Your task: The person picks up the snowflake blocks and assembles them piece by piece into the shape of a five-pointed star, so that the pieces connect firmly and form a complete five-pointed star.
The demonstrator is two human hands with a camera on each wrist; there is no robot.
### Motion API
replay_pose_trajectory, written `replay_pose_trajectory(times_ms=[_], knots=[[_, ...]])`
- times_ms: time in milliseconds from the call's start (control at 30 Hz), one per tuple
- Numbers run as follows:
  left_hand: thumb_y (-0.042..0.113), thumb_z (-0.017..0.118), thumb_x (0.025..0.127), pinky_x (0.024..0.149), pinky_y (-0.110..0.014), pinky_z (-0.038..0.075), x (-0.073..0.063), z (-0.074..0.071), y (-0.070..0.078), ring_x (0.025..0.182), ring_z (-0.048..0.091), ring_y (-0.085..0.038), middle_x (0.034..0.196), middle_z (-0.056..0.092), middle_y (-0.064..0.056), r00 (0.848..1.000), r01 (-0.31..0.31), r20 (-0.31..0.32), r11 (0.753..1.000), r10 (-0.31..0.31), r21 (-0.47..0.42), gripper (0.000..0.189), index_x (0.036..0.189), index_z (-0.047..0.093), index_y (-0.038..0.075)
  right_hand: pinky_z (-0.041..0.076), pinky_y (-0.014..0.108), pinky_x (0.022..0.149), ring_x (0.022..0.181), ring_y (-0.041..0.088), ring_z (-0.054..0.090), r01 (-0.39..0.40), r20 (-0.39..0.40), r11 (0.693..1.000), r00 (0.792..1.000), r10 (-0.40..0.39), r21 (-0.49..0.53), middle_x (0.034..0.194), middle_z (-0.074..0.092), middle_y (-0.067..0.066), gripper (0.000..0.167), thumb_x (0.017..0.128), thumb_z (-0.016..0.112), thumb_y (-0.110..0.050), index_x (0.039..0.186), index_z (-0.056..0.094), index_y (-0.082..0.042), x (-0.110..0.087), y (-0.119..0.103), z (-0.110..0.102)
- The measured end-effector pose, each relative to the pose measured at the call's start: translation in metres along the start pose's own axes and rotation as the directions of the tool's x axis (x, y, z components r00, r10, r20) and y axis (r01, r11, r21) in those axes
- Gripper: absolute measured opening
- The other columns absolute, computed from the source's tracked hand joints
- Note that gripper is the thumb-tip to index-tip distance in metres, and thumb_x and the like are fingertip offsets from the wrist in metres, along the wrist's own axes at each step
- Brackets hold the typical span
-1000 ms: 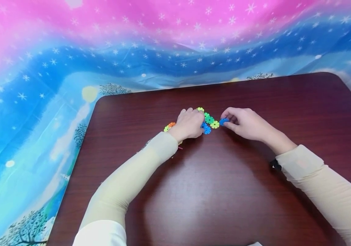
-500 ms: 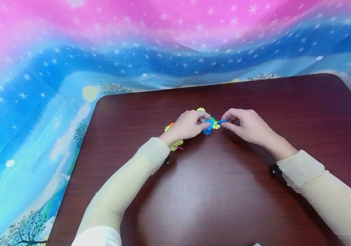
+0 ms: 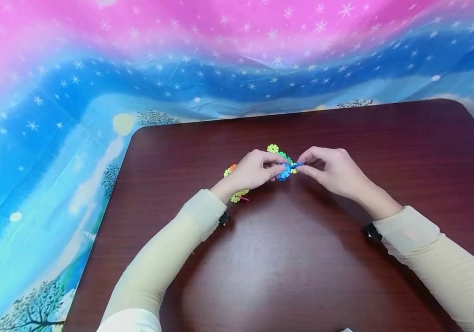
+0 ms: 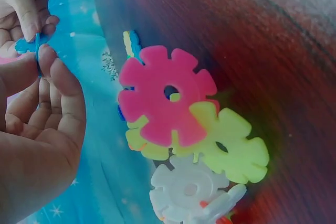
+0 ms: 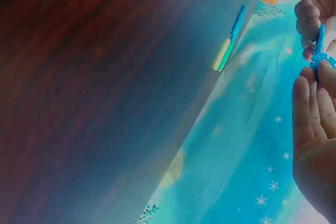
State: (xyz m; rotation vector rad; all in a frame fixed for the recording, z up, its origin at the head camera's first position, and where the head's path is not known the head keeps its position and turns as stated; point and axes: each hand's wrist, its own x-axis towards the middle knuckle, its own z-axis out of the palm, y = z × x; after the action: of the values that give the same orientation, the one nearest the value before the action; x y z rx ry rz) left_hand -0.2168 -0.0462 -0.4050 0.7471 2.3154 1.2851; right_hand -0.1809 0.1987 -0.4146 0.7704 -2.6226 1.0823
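Head: brown table (image 3: 287, 263), discs (image 3: 273, 148) (snowflake backdrop (image 3: 237, 76))

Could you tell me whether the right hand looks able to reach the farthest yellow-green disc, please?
Probably yes: the farthest yellow-green disc lies uncovered in the head view, though the right hand pinches a blue disc it would likely have to release first.

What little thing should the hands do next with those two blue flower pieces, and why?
Probably a gentle push together, slot into slot. The left hand pinches one blue piece, the right hand pinches another blue piece, and they meet crosswise at their edges. Whether they have locked, I can't tell.
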Motion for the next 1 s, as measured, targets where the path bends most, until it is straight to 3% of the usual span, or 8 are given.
replay_pose_trajectory(times_ms=[267, 433, 633, 1000], knots=[[0.014, 0.068, 0.102, 0.079, -0.048, 0.060, -0.001, -0.001, -0.002, 0.085, 0.068, -0.042, 0.099, 0.072, -0.018, 0.999, 0.037, 0.027, 0.994, -0.035, -0.100, 0.027, 0.126, 0.073, 0.004, 0.059, 0.026, 0.079, 0.083, 0.005, 0.069, 0.004, -0.001, 1.000, 1.000, -0.004, 0.008, 0.091, 0.074, -0.009, 0.021, 0.086, 0.085, -0.003, 0.099, 0.074, -0.015, -0.001, -0.001, 0.003], [0.010, 0.068, 0.101, 0.076, -0.039, 0.062, -0.002, 0.000, -0.003, 0.085, 0.067, -0.047, 0.100, 0.072, -0.022, 0.999, 0.040, 0.030, 0.983, -0.036, -0.179, 0.027, 0.126, 0.072, 0.002, 0.057, 0.019, 0.078, 0.081, 0.006, 0.069, 0.012, -0.032, 0.999, 0.999, -0.011, 0.051, 0.090, 0.074, -0.008, 0.022, 0.084, 0.086, -0.002, 0.099, 0.074, -0.014, -0.002, 0.000, 0.006], [0.009, 0.069, 0.101, 0.073, -0.033, 0.061, -0.005, 0.001, -0.002, 0.088, 0.066, -0.048, 0.097, 0.073, -0.014, 0.999, 0.047, 0.037, 0.963, -0.039, -0.267, 0.027, 0.126, 0.072, 0.001, 0.055, 0.014, 0.075, 0.078, 0.006, 0.069, 0.036, -0.046, 0.993, 0.998, -0.031, 0.113, 0.087, 0.074, -0.008, 0.023, 0.083, 0.086, 0.001, 0.097, 0.074, -0.012, -0.002, -0.002, 0.007], [0.006, 0.072, 0.098, 0.082, -0.048, 0.062, -0.011, 0.001, 0.003, 0.089, 0.064, -0.053, 0.093, 0.074, -0.017, 0.998, 0.053, -0.009, 0.912, -0.062, -0.408, 0.025, 0.122, 0.074, -0.001, 0.051, 0.018, 0.063, 0.071, 0.009, 0.067, -0.003, -0.056, 0.978, 0.998, 0.015, 0.207, 0.084, 0.074, -0.009, 0.016, 0.085, 0.086, -0.006, 0.093, 0.075, -0.015, 0.001, -0.017, 0.005]])
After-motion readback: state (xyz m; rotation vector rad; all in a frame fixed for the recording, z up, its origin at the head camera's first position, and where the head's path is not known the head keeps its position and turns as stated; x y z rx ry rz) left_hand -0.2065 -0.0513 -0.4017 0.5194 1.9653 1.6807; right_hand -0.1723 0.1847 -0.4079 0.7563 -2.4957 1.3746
